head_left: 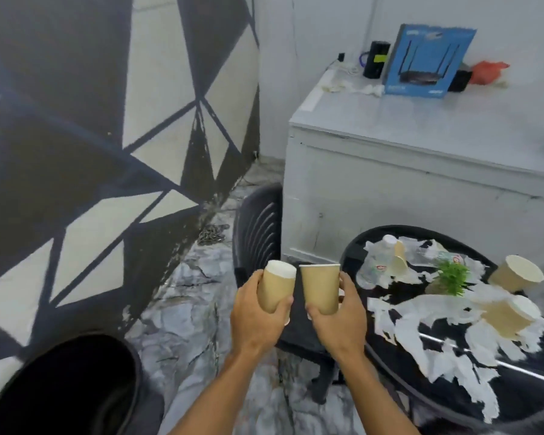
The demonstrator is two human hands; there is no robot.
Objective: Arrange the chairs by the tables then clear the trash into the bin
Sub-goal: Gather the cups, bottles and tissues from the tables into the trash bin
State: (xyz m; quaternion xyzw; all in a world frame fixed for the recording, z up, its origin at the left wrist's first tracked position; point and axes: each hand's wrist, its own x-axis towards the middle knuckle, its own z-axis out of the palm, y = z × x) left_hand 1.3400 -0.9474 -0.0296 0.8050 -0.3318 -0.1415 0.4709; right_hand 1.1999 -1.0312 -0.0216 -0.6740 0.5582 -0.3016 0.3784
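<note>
My left hand point(258, 315) grips a tan paper cup point(275, 287) tilted with its white inside showing. My right hand point(336, 315) holds a second tan paper cup point(320, 285) upright beside it; the two cups nearly touch. Both hang over the floor, left of the round black table point(515, 390). On that table lie torn white paper scraps point(427, 318), two more tan cups point(517, 273) point(509, 315), crushed clear plastic bottles point(377, 259) and a small green plant point(451, 276). A black bin point(73, 387) stands open at the lower left. A black plastic chair point(258, 233) stands behind the cups.
A grey cabinet point(421, 171) rises behind the table, carrying a blue router box point(427, 61), a black cylinder point(376, 59) and an orange bag point(487, 72). A black-and-white patterned wall point(91, 136) fills the left. Marbled floor point(186, 309) lies between bin and chair.
</note>
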